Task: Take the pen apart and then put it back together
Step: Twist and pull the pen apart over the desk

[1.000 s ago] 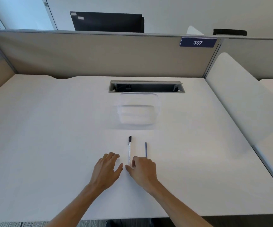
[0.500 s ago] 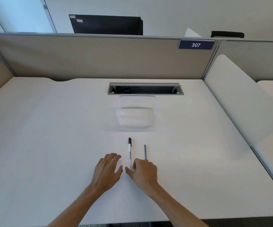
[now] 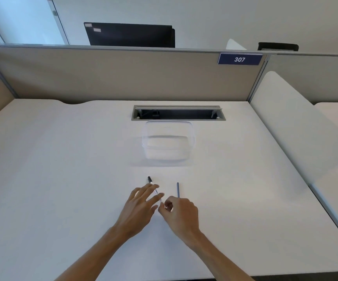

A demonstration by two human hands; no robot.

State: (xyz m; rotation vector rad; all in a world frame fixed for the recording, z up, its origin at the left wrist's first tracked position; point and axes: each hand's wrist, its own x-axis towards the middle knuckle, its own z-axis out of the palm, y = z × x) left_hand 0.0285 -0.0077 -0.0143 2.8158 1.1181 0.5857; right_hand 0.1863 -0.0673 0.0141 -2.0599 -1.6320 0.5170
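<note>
The pen barrel [image 3: 151, 181] is white with a black far end. It lies tilted on the white desk [image 3: 62, 179], black end pointing far-left. My left hand [image 3: 138, 207] hovers over its middle with fingers spread, and the barrel shows between the fingertips. My right hand [image 3: 181, 214] pinches the barrel's near end between thumb and forefinger. A thin blue-grey refill [image 3: 177, 189] lies apart on the desk just right of the barrel; its near end is hidden behind my right hand.
A clear plastic container [image 3: 169, 142] stands beyond the pen, in front of an open cable slot [image 3: 178, 113]. A beige partition [image 3: 123, 78] closes the back of the desk and a white divider [image 3: 298, 128] the right side.
The barrel's black end has swung left, so it now lies tilted. My left hand has moved forward over the barrel, and my right fingers have closed on its near end.
</note>
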